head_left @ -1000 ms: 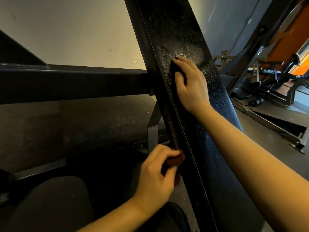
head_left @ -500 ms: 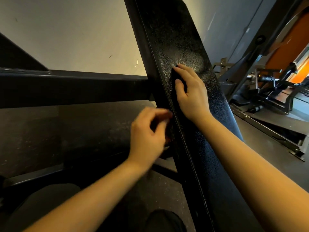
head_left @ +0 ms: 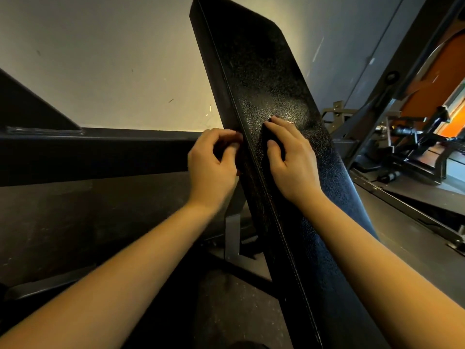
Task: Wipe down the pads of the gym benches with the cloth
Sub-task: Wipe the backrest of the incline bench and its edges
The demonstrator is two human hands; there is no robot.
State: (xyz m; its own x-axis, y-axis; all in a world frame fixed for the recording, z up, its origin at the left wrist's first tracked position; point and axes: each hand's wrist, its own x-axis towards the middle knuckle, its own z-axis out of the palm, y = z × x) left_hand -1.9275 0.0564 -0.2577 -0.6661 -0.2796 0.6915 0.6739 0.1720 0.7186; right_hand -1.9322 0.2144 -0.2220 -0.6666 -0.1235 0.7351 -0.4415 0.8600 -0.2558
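Cloth (head_left: 239,165), one and barely visible, is being pinched by curled left hand (head_left: 211,170) against the side of one tilted pad (head_left: 264,79), while right hand (head_left: 292,167) is lying flat on its face.

From my remote station I counted two hands, one left hand (head_left: 211,162) and one right hand (head_left: 292,159); one black bench pad (head_left: 264,71); one cloth (head_left: 240,161), barely showing; one dark steel beam (head_left: 100,152); one grey bracket (head_left: 232,238).
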